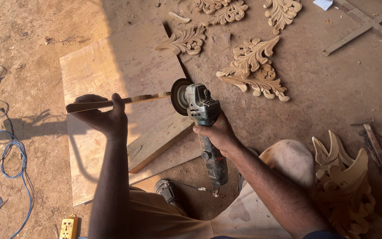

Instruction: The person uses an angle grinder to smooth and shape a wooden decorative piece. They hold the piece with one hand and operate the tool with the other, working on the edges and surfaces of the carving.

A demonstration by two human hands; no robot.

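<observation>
Your left hand (105, 117) is clenched around a thin flat wood strip (124, 101). You hold it out level, edge up, above the big wood board (120, 66) that lies on the dirt floor (323, 93). Your thumb sits on top of the strip.

Your right hand (217, 132) is wrapped tight around the body of a grey angle grinder (204, 119). Its round disc (178, 96) stands on edge, right at the far end of the strip. The two look like they touch, or almost touch. You cannot tell if the disc is spinning.

The end of the strip by the disc looks paler and a bit rough. The end near your left hand looks darker. So I think the shaping is only just begun at that tip, and most of the strip is still left to do.

Near you on the floor lie leafy carved wood pieces (253, 66), and they look done. One more carved piece (341, 181) leans by your right knee. A smaller plank (160, 141) rests on the board under the strip. A blue cable (9, 155) curls at your left, and a yellow plug box (69, 226) sits close to your leg.
</observation>
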